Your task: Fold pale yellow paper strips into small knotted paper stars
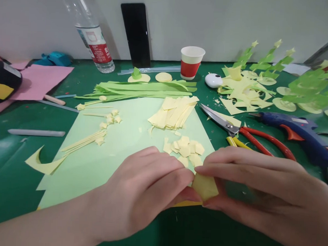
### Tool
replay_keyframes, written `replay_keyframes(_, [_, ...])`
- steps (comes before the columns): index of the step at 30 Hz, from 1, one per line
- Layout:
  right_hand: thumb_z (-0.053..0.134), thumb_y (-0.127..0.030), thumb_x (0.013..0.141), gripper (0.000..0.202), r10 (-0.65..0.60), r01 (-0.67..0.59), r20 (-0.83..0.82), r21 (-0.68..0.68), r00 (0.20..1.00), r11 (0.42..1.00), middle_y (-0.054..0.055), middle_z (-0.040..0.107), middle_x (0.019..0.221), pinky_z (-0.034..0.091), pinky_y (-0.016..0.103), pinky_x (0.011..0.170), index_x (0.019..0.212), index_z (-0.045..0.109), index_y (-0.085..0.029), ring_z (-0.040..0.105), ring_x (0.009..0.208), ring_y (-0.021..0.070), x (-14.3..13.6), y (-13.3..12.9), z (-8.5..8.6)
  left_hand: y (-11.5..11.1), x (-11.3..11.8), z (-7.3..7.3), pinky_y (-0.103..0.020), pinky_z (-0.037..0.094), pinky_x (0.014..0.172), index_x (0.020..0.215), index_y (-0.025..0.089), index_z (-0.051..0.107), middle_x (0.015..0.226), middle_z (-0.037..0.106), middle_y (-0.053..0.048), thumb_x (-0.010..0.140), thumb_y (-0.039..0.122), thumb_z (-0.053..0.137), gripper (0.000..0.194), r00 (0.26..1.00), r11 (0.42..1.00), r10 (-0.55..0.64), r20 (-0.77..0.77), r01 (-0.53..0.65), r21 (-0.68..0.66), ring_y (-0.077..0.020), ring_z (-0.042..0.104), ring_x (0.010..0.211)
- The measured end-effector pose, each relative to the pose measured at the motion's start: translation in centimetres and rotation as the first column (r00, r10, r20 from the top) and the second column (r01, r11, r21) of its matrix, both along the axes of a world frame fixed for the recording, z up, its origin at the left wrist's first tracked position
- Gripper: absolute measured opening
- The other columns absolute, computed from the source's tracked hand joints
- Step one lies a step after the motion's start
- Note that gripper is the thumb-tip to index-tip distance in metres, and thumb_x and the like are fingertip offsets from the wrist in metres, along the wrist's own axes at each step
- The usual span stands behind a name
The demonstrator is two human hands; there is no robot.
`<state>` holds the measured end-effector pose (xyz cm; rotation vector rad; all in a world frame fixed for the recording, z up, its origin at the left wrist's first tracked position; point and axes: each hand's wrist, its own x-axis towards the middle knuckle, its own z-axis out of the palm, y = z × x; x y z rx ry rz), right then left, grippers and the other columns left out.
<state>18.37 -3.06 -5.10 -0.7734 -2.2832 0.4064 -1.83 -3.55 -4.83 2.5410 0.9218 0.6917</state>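
Observation:
A small piece of pale yellow paper [205,187] is pinched between my two hands near the front edge of the light green sheet [125,135]. My left hand [152,184] has its fingers closed on the paper's left side. From the right, my right hand [264,194] grips the same piece between thumb and fingers. Just beyond the fingertips lies a pile of small folded yellow paper pieces [185,148]. Behind that, a stack of yellow paper strips [172,111] rests on the sheet. Yellow paper stars, some on thin strips [84,141], lie to the left.
Open scissors [229,127] and a blue glue gun [295,126] lie at right. Green paper strips [144,88] stretch across the back. A paper cup [192,64], a phone [136,35] and a water bottle [95,42] stand by the wall. A pen [37,133] lies left.

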Motion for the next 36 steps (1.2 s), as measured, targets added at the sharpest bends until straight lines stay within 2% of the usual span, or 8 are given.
replay_keyframes(5, [0.048, -0.03, 0.09, 0.014, 0.031, -0.029, 0.048, -0.038, 0.998, 0.999, 0.002, 0.067, 0.081, 0.055, 0.009, 0.052, 0.093, 0.057, -0.02, 0.066, 0.065, 0.0096, -0.07, 0.13, 0.04, -0.28, -0.31, -0.56, -0.022, 0.036, 0.057, 0.082, 0.017, 0.05, 0.071, 0.06, 0.003, 0.092, 0.02, 0.045, 0.011, 0.999, 0.997, -0.004, 0.041, 0.001, 0.071, -0.0098, 0.052, 0.061])
replay_keyframes(9, [0.046, -0.028, 0.091, 0.014, 0.036, -0.034, 0.026, -0.088, 0.999, 0.996, 0.002, 0.066, 0.084, 0.055, 0.011, 0.052, 0.095, 0.057, -0.021, 0.065, 0.066, 0.0103, -0.03, -0.06, -0.2, -0.3, -0.33, -0.44, -0.022, 0.036, 0.056, 0.078, 0.018, 0.05, 0.068, 0.058, 0.004, 0.092, 0.019, 0.043, 0.016, 1.0, 1.0, 0.005, 0.008, -0.005, 0.021, -0.0092, 0.049, 0.057])
replay_keyframes(15, [0.045, -0.025, 0.091, 0.015, 0.049, -0.047, 0.031, -0.076, 0.998, 0.996, 0.004, 0.067, 0.084, 0.054, 0.008, 0.057, 0.092, 0.058, -0.018, 0.064, 0.068, 0.0091, -0.11, 0.13, 0.03, -0.09, -0.27, -0.33, -0.022, 0.035, 0.058, 0.071, 0.019, 0.045, 0.06, 0.049, 0.007, 0.09, 0.012, 0.04, 0.021, 1.0, 0.996, 0.013, 0.021, -0.011, -0.085, -0.0086, 0.044, 0.053])
replay_keyframes(18, [0.045, -0.024, 0.091, 0.017, 0.049, -0.047, 0.029, -0.07, 0.998, 0.996, 0.004, 0.066, 0.083, 0.052, 0.004, 0.063, 0.09, 0.06, -0.016, 0.064, 0.069, 0.0067, -0.16, 0.13, 0.0, 0.13, -0.21, -0.33, -0.019, 0.034, 0.058, 0.065, 0.019, 0.039, 0.058, 0.043, 0.008, 0.088, 0.011, 0.042, 0.025, 1.0, 0.996, -0.001, -0.007, 0.0, -0.086, -0.0075, 0.04, 0.052])
replay_keyframes(22, [0.048, -0.021, 0.09, 0.015, 0.05, -0.052, -0.015, -0.132, 0.999, 0.99, 0.003, 0.065, 0.086, 0.051, 0.004, 0.065, 0.091, 0.061, -0.015, 0.063, 0.073, 0.0062, 0.01, -0.2, -0.64, 0.28, -0.1, -0.35, -0.018, 0.034, 0.057, 0.061, 0.019, 0.035, 0.057, 0.039, 0.008, 0.088, 0.01, 0.043, 0.029, 1.0, 0.997, -0.019, -0.02, 0.017, -0.081, -0.0066, 0.038, 0.05])
replay_keyframes(28, [0.052, -0.013, 0.085, 0.014, 0.076, -0.09, -0.073, -0.209, 0.994, 0.974, 0.006, 0.066, 0.088, 0.052, 0.008, 0.065, 0.093, 0.064, -0.011, 0.063, 0.074, 0.0086, -0.08, -0.09, -0.65, 0.1, -0.12, -0.52, -0.016, 0.037, 0.059, 0.069, 0.017, 0.049, 0.06, 0.047, 0.007, 0.091, 0.01, 0.037, 0.026, 1.0, 0.998, 0.0, 0.029, 0.002, -0.07, -0.0065, 0.043, 0.054])
replay_keyframes(31, [0.06, -0.013, 0.08, 0.013, 0.056, -0.106, -0.151, -0.346, 0.987, 0.932, 0.006, 0.068, 0.083, 0.053, 0.009, 0.058, 0.09, 0.066, -0.009, 0.064, 0.07, 0.0098, -0.4, 0.24, -0.31, 0.25, -0.17, -0.45, -0.016, 0.037, 0.057, 0.068, 0.015, 0.051, 0.061, 0.051, 0.005, 0.091, 0.01, 0.036, 0.028, 1.0, 1.0, -0.01, -0.005, 0.01, -0.018, -0.0064, 0.045, 0.054])
replay_keyframes(36, [0.064, -0.018, 0.077, 0.011, 0.015, -0.151, -0.219, -0.617, 0.976, 0.772, 0.005, 0.067, 0.071, 0.051, 0.011, 0.046, 0.081, 0.07, -0.01, 0.059, 0.055, 0.0083, -0.81, 0.67, 0.03, 0.45, 0.11, -0.59, -0.021, 0.035, 0.055, 0.067, 0.015, 0.049, 0.061, 0.051, 0.003, 0.091, 0.011, 0.037, 0.027, 0.998, 0.996, -0.02, -0.065, 0.026, 0.08, -0.0089, 0.04, 0.053])
